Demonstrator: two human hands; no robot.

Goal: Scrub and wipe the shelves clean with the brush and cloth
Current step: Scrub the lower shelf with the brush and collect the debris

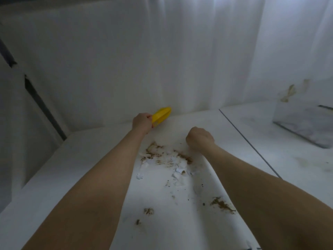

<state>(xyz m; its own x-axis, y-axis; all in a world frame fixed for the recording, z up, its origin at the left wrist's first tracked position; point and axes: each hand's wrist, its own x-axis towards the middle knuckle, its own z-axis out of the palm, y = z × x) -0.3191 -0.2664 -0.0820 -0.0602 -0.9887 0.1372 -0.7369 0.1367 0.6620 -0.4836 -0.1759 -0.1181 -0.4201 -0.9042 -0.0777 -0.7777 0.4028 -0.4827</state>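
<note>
My left hand (142,122) grips the handle of a yellow brush (161,114) near the back of the white shelf (90,159), close to the rear wall. My right hand (199,138) is curled into a fist on the shelf, just right of centre; whether it holds anything is hidden by the fingers. Brown dirt smears and white scraps (167,159) lie on the shelf between my forearms. More brown patches (222,204) sit nearer the front. No cloth is visible.
A dark seam (248,141) divides this shelf from a section on the right. There a clear box (304,123) stands, with yellowish stains (288,92) on the wall behind it. White fabric-like walls enclose the back and left side.
</note>
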